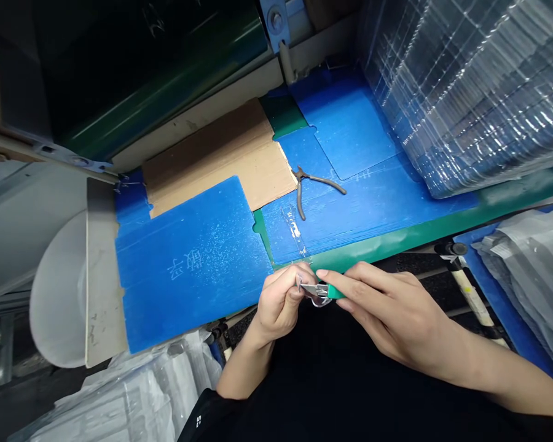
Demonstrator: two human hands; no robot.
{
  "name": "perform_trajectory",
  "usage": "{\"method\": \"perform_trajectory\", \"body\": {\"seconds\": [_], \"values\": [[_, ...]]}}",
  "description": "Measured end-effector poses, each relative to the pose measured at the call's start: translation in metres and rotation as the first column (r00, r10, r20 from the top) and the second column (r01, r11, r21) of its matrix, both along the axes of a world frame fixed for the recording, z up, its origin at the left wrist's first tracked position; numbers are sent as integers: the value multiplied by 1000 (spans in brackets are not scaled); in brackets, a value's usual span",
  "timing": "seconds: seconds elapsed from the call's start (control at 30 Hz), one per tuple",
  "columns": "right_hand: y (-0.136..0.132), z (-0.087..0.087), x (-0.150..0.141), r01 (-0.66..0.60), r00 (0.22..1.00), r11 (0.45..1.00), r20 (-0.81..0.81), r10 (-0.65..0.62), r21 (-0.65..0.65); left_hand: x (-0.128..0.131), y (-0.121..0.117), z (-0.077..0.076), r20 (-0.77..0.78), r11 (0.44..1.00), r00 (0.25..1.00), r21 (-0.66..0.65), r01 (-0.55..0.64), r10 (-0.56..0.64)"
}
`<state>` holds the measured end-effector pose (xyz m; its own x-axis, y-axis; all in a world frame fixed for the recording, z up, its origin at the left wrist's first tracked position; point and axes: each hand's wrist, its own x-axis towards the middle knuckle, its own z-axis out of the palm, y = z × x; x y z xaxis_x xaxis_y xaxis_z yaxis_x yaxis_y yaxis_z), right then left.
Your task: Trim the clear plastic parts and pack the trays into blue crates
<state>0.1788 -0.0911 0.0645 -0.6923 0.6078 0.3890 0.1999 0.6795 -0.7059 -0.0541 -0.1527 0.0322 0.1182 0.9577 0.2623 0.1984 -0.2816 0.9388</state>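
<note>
Between your hands, your right hand [387, 301] pinches a green-handled craft knife [330, 291] against a clear plastic piece [314, 301] clamped in your left hand [280, 301]; ahead of them, steel pliers [300, 184] lie on blue corrugated board [188, 288].

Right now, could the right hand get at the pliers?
Probably yes: nothing stands between the right hand and the pliers on the blue sheet, though it would likely have to put down the green-handled tool first.
</note>
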Motion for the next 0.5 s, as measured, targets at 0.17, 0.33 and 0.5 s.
{"method": "perform_trajectory", "body": {"seconds": [0.17,0.33,0.5], "values": [[-2,2,1,15,1000,1000,-11,-15,-8,1,0,1,12,1000,1000,-4,15,-15],[-6,2,0,31,999,999,-23,-32,-43,-1,-1,0,-6,1000,1000,-2,11,-11],[-9,2,-2,63,998,998,5,-63,-13,-1,0,1,0,1000,1000,1,13,-13]]}}
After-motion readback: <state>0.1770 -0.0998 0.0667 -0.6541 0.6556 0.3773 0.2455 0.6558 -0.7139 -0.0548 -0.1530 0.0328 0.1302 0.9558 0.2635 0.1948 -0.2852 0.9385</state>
